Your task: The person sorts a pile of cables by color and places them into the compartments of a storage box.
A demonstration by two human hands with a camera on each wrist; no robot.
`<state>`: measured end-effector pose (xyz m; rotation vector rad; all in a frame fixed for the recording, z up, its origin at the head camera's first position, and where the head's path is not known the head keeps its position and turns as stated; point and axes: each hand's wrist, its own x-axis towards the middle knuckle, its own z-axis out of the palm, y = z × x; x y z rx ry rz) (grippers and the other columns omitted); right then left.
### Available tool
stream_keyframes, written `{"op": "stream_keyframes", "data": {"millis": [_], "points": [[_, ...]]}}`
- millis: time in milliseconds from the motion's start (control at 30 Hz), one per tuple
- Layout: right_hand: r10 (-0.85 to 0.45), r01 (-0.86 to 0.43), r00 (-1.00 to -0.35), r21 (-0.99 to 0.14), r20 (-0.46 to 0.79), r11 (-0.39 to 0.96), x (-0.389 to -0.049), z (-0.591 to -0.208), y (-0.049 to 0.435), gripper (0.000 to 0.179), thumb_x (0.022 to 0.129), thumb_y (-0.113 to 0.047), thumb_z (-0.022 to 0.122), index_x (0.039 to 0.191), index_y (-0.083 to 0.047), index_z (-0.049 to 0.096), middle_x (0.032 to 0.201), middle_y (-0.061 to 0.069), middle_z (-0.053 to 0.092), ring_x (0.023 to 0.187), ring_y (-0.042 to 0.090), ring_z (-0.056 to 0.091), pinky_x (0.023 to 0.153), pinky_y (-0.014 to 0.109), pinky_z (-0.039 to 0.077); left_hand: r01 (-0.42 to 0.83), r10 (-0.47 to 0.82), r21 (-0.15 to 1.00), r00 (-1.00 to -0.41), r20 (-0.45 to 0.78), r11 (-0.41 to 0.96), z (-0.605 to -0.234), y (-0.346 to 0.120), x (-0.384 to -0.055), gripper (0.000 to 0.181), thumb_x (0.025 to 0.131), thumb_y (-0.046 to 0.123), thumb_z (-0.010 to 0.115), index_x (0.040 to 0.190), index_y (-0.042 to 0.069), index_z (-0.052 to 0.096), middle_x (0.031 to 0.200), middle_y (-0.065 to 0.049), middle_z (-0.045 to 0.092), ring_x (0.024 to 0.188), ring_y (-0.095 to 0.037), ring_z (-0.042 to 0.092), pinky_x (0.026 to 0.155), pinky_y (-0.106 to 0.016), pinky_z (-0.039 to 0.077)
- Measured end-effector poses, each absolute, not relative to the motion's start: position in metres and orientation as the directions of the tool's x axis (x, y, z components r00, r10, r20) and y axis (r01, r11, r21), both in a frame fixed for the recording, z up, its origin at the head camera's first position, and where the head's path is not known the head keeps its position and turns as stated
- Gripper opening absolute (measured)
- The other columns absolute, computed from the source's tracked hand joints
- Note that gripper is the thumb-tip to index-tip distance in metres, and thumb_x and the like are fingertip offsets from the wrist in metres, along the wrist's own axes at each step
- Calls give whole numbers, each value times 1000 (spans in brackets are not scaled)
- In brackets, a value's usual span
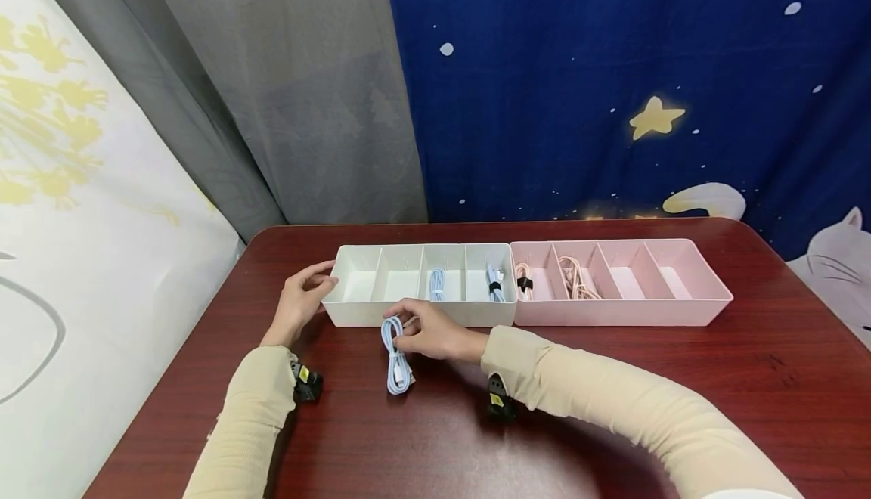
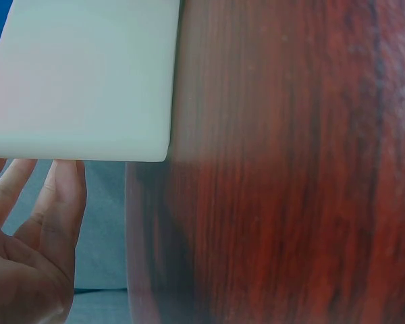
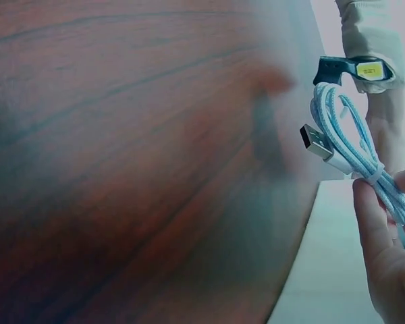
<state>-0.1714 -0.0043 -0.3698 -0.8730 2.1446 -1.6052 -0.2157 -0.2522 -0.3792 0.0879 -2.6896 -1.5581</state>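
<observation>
My right hand (image 1: 432,330) pinches a coiled light-blue USB cable (image 1: 397,363) in front of the white divided box (image 1: 422,314). The coil hangs down from the fingers, above the tabletop. In the right wrist view, a band wraps the cable (image 3: 371,152), and its metal USB plug (image 3: 314,140) sticks out to the side. My left hand (image 1: 299,304) rests its fingertips against the left end of the white box. The left wrist view has extended fingers (image 2: 66,182) meeting the edge of that end wall. Two light-blue cables (image 1: 437,285) lie in the white box's right-hand compartments.
A pink divided box (image 1: 612,313) adjoins the white one on the right. Its two left compartments hold pinkish cables (image 1: 574,278); one bundle has a black strap. Both boxes stand on a dark red wooden table (image 1: 435,446), with curtains (image 1: 544,106) behind.
</observation>
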Motion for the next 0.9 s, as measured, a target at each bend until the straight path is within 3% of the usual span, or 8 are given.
{"op": "stream_keyframes", "data": {"millis": [400,900], "points": [[-634,-367,-757,-905,158,213,-175,-353,-1,36,73,8,57,109,6,53,91,13,56,69,8,56,63,16,46,-31,-64,870,-998,1,493,-379,-252,-215,44,88,30,54,129,16,47,109,-14,54,90,-23,54,73,-40,49],[-635,-431,-749,-868,190,249,-191,-329,0,36,75,5,58,110,3,52,95,15,58,76,15,61,68,18,47,-26,-65,873,-998,7,487,-378,-252,-215,44,88,30,54,129,16,47,110,-15,54,90,-22,55,72,-36,49]]}}
